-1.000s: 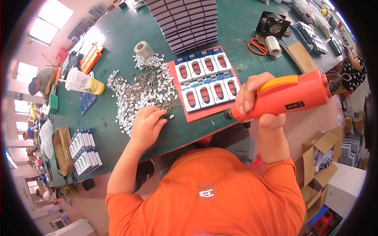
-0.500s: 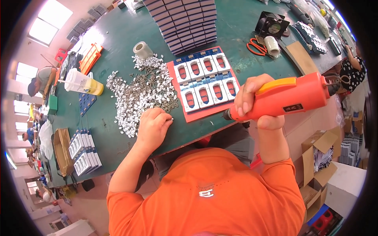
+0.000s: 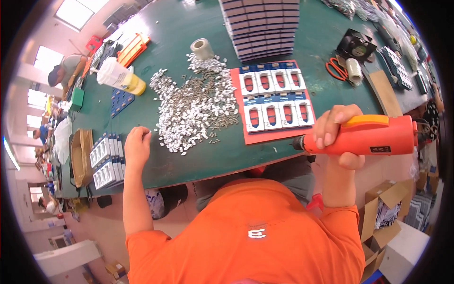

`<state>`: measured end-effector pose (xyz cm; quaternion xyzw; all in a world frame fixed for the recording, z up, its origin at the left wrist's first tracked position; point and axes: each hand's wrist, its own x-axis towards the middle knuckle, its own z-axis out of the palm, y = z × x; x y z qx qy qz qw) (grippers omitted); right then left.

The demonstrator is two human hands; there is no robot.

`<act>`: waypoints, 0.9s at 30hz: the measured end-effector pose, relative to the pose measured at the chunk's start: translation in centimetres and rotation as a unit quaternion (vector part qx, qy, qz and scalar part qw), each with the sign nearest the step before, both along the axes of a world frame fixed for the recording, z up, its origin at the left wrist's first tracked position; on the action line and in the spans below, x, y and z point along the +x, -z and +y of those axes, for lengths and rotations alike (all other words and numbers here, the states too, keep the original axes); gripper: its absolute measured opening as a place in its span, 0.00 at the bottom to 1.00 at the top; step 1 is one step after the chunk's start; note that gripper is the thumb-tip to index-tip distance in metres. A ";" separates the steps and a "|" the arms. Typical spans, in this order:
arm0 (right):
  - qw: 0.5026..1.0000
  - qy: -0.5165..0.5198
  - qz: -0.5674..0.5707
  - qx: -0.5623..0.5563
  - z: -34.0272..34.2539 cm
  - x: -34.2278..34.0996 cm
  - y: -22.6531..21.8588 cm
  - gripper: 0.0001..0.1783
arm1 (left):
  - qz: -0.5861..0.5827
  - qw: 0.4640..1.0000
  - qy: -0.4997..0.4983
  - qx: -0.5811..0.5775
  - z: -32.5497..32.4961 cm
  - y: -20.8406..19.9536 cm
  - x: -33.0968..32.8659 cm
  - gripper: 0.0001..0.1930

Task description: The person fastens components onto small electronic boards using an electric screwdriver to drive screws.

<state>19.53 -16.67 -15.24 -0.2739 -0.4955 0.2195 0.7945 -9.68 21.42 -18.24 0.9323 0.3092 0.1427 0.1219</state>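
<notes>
My right hand [image 3: 338,132] is wrapped around a red electric screwdriver [image 3: 383,135] with a yellow-orange lever. Its dark tip points left, close to the near right corner of a red board [image 3: 276,136]. On that board lie two rows of white and blue frames [image 3: 272,116] with oval openings. My left hand [image 3: 138,144] is held over the table with its fingers curled together; whatever they might hold is hidden. Right of it spreads a heap of small white pieces [image 3: 177,128], with a pile of loose screws [image 3: 191,92] among them.
A tall stack of panels [image 3: 262,31] rises behind the red board. At the left stand a drink cup [image 3: 120,78], a blue plate [image 3: 122,102] and more white frames [image 3: 106,163]. Orange-handled scissors [image 3: 336,70], a tape roll [image 3: 353,71] and a black fan [image 3: 354,46] lie back right.
My left hand has left the near edge of the heap and moved left, toward the white frames. The screwdriver is now more level. The whole view has shifted.
</notes>
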 end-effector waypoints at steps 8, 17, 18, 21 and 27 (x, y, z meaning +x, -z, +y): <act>0.999 -0.021 -0.025 -0.013 1.0 -0.1 -0.2 0.36 | -0.056 0.997 0.042 -0.020 -3.0 -0.1 -0.3 0.10; 0.999 -0.027 -0.023 -0.012 1.6 -0.4 -0.4 0.35 | -0.015 0.972 0.193 0.133 -8.5 1.5 4.3 0.37; 0.999 -0.025 -0.027 -0.010 1.5 -0.4 -0.4 0.35 | 0.065 0.979 0.147 0.123 -7.8 2.9 5.1 0.41; 1.000 -0.015 -0.025 -0.008 1.4 -0.4 -0.4 0.34 | 0.148 0.975 0.110 0.122 -7.4 3.1 8.8 0.44; 1.000 -0.007 -0.009 -0.004 1.1 -0.6 -0.3 0.35 | 0.152 0.958 0.228 0.089 -7.2 2.4 14.4 0.42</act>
